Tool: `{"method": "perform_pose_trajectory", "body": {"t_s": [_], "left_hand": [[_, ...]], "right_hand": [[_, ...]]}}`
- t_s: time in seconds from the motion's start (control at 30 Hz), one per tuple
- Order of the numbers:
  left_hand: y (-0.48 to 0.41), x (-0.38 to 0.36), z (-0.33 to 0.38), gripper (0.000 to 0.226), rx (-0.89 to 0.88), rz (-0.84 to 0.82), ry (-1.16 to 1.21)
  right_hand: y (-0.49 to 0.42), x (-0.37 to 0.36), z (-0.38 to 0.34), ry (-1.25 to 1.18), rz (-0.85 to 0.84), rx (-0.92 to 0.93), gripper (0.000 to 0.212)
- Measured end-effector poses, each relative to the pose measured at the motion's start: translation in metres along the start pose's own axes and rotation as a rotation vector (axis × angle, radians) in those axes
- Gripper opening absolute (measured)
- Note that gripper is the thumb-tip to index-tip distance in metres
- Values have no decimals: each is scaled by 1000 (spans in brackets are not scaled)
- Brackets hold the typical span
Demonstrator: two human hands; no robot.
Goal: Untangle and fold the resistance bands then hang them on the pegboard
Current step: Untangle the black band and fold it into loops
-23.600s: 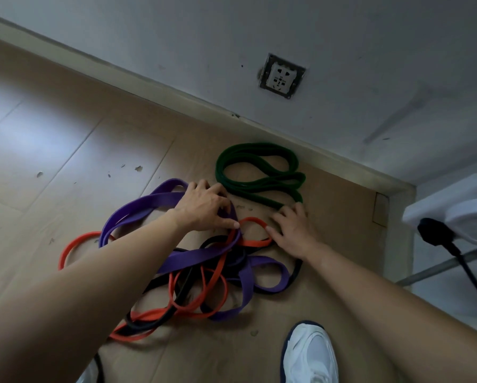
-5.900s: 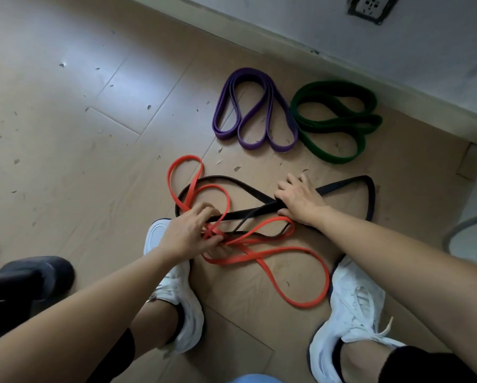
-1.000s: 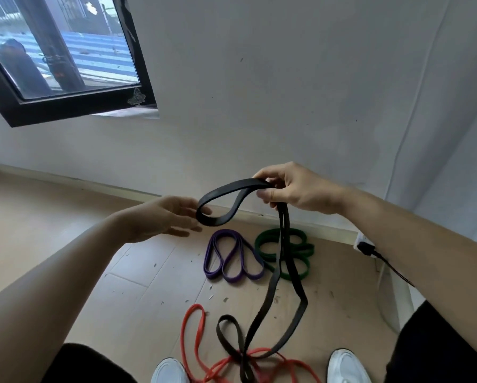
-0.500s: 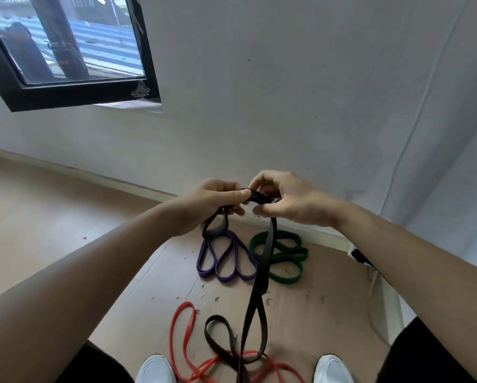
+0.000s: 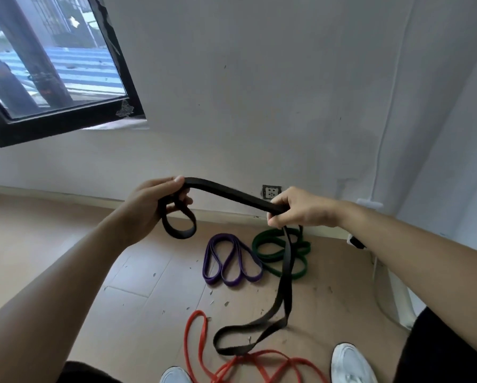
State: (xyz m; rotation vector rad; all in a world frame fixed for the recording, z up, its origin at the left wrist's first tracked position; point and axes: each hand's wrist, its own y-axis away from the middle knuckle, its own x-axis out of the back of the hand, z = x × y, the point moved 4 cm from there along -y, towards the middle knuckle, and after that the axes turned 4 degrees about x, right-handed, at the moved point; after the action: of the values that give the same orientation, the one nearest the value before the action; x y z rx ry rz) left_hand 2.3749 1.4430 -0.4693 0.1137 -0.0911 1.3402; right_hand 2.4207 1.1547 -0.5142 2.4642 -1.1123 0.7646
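Note:
A black resistance band [image 5: 231, 195] stretches between both hands at chest height. My left hand [image 5: 151, 201] grips one end, and a small loop hangs below its fingers. My right hand [image 5: 295, 208] pinches the band further along, and the rest hangs down in a long loop whose end lies on the floor. A folded purple band [image 5: 231, 261] and a folded green band [image 5: 267, 247] lie side by side near the wall. An orange band [image 5: 198, 346] lies loose on the floor by my feet. No pegboard is in view.
White wall ahead with a socket [image 5: 271, 192] low down and a black-framed window [image 5: 60, 78] at upper left. My white shoes [image 5: 352, 364] stand on the wooden floor. A white power strip with a black plug [image 5: 357, 241] sits at the right.
My hands have moved apart, drawing a length of the black band taut between them. The hanging loop has risen and now lies clear of the orange band.

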Motion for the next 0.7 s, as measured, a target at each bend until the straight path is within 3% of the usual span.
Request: {"method": "perform_pose_trajectory", "body": {"t_s": [0.13, 0.3, 0.5, 0.7], "left_hand": [[5, 3, -13, 41, 89, -84, -127], [-1, -9, -14, 44, 159, -146, -237], [-14, -55, 3, 42, 108, -230, -170], [-26, -88, 14, 33, 12, -180, -162]], "right_hand": [[9, 17, -10, 45, 29, 22, 26], [15, 37, -35, 39, 128, 123, 22], [9, 33, -65, -62, 130, 226, 22], [-3, 16, -70, -56, 51, 222, 13]]}}
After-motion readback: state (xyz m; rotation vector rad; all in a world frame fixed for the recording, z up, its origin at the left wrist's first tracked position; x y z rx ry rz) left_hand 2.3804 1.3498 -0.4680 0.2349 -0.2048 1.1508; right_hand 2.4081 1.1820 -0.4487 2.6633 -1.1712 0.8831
